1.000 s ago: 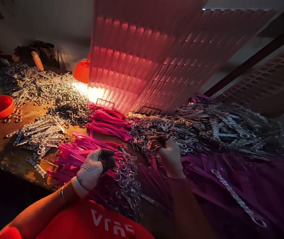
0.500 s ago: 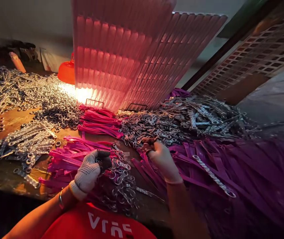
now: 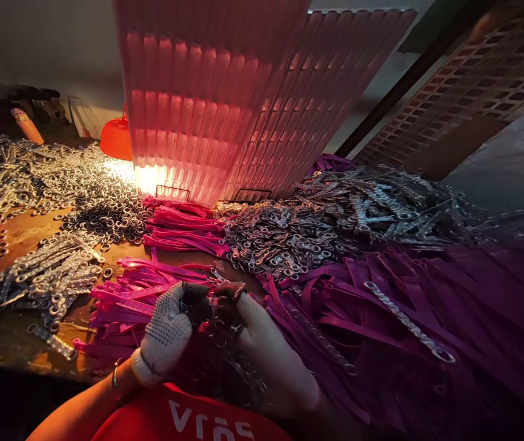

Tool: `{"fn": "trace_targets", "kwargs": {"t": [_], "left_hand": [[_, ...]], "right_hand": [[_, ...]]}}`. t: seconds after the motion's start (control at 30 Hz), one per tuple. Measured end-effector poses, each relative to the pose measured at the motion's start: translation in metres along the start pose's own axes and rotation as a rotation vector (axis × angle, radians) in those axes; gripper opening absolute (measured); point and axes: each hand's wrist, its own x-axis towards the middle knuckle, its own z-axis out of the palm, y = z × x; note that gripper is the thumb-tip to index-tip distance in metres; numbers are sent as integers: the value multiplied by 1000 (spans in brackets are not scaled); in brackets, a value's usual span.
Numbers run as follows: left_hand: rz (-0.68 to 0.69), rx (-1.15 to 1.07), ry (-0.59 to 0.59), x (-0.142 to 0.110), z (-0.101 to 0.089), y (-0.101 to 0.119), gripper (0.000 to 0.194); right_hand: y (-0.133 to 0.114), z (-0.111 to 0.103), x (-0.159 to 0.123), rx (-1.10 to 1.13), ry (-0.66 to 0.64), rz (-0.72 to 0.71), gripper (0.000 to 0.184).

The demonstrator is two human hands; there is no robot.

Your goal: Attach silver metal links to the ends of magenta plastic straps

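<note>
My left hand (image 3: 163, 334), in a white dotted glove with dark fingertips, is closed just right of a bundle of pink straps (image 3: 124, 300). Close beside its fingertips, my right hand (image 3: 262, 334), also gloved with dark fingertips, is closed in a pinch. Whatever lies between the fingers is too small and dark to name. Under both hands, small metal ring-ended pieces (image 3: 239, 367) lie in shadow, partly covered by the right hand. Purple straps (image 3: 395, 288) spread out to the right, with a silver twisted piece with ringed ends (image 3: 409, 321) lying across them.
Behind the hands lie a heap of metal pieces (image 3: 284, 236) and a stack of pink straps (image 3: 183, 226). Silver pieces (image 3: 53, 269) and loose rings (image 3: 110, 211) cover the left. A red lamp (image 3: 116, 138) glows beside an upright ribbed translucent panel (image 3: 198, 122).
My right hand has come left and down from the metal heap to meet the left hand's fingertips. The left hand stays closed and has shifted slightly. The view has tilted a little.
</note>
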Motion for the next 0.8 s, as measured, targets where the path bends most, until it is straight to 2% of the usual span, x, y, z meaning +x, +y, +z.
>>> {"fn": "trace_targets", "kwargs": {"t": [0.1,0.3,0.43,0.57,0.63,0.73,0.8], "left_hand": [[52,42,12,0,0,-1,18],[130,153,-56,0,-6,-3,26],[-16,-52,-158,5,-10,-1,33],[-194,-262,-173,13,-13,2,31],[-209,-296,-149,18,-15,3,30],[-148,-315,-79,27,-18,5,29],[-150,-334,-75,36,-21,5,29]], "right_hand": [[-1,12,-3,-55,-75,-43,38],[2,16,-4,-336,-47,-23,33],[-7,12,4,-550,-57,-93,25],[-19,19,9,-732,-65,-119,12],[-19,26,11,-694,-87,-87,12],[-10,31,20,-467,-131,-18,17],[2,28,36,-327,-155,-29,18]]}}
